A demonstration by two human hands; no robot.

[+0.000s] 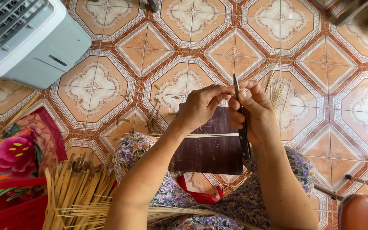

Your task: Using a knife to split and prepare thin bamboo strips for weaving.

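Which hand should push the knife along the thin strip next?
Probably the right hand: it already grips the knife, blade up. The left hand pinches the strip beside the blade.

The right hand (254, 113) grips a dark knife (242, 127), blade up. The left hand (201, 106) pinches, it seems, a thin strip (192, 136) at the blade. A dark board (211, 149) rests across the lap; bamboo splints (75, 187) lie left.

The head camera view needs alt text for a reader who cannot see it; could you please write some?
Seen from above, a seated person's right hand grips a dark-handled knife while the left hand pinches a thin bamboo strip over a dark board on the lap. A bundle of bamboo strips lies at lower left, a white fan unit at upper left, on a patterned tiled floor.
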